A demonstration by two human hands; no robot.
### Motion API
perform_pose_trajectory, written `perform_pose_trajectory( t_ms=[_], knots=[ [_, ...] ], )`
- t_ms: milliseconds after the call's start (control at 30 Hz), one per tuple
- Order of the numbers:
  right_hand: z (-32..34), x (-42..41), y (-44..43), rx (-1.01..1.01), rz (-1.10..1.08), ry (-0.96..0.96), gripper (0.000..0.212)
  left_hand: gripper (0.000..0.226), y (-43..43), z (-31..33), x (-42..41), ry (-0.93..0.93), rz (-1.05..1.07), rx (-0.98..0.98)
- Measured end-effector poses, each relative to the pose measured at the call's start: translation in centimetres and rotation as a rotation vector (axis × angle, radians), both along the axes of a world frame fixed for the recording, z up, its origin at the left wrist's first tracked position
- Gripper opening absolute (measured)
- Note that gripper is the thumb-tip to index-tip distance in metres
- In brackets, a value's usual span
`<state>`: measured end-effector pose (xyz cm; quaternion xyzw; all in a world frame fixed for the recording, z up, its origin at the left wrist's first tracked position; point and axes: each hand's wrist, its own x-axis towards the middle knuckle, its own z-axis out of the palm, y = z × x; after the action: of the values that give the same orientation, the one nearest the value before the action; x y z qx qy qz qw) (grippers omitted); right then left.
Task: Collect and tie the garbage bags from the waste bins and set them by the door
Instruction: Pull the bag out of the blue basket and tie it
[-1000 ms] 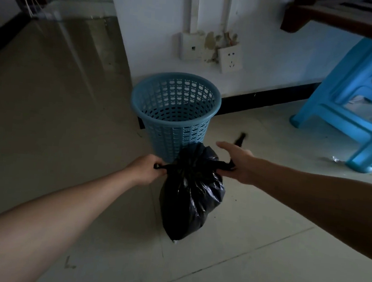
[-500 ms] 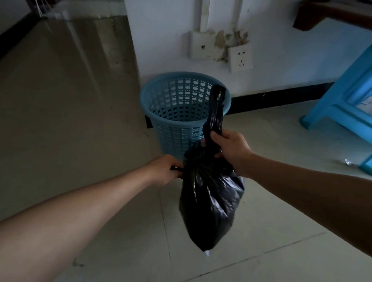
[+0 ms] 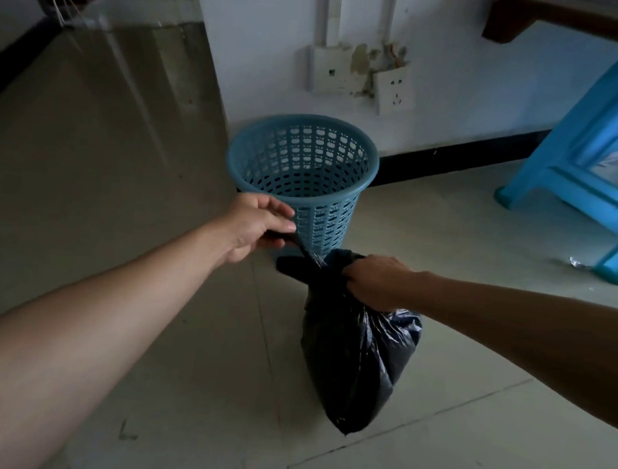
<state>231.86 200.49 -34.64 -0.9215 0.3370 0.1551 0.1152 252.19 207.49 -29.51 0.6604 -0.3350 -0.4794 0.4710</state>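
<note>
A filled black garbage bag [image 3: 357, 353] hangs in the air in front of a blue perforated waste bin [image 3: 300, 182], which stands with no liner on the tiled floor against the wall. My right hand [image 3: 377, 284] grips the bag's gathered neck from the right. My left hand [image 3: 260, 226] pinches one stretched end of the bag's top and holds it taut up and to the left, just in front of the bin's wall. A short loose end of plastic sticks out left of the neck.
A light blue plastic stool [image 3: 598, 161] stands at the right under a dark wooden ledge. Two wall sockets [image 3: 360, 79] sit above the bin. A shiny scrap [image 3: 577, 263] lies by the stool's leg. A corridor stretches away at the upper left.
My right hand came down from holding a strip of the bag upright and now clasps the neck. My left hand moved up and left, drawing its end tight. The bag shifted right.
</note>
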Motion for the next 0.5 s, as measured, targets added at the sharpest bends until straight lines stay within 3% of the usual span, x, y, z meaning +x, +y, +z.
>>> perform_pose_trajectory(
  t_ms=[167, 233, 267, 367, 400, 500],
  knots=[
    [0.8, 0.7, 1.3, 0.044, 0.01, 0.04, 0.068, 0.016, -1.3, 1.6, -1.8, 0.232, -0.044, -0.092],
    [0.7, 0.9, 1.3, 0.033, -0.086, -0.035, 0.066, 0.013, -1.6, 1.4, -1.7, 0.298, -0.037, -0.092],
    [0.7, 0.9, 1.1, 0.067, -0.126, -0.075, 0.06, 0.016, -1.7, 0.9, -1.2, 0.234, -0.027, -0.059],
    [0.5, 0.2, 0.4, 0.336, -0.243, -0.225, 0.044, 0.034, -1.0, -1.3, 0.6, -0.203, -0.109, 0.173],
    [0.7, -0.1, 0.3, 0.445, -0.279, -0.289, 0.038, 0.038, -0.4, -2.0, 0.8, -0.261, -0.177, 0.254],
    [1.1, -0.8, -0.1, 0.617, -0.34, -0.389, 0.031, 0.05, 1.0, -3.1, 0.1, -0.189, -0.332, 0.361]
  ],
)
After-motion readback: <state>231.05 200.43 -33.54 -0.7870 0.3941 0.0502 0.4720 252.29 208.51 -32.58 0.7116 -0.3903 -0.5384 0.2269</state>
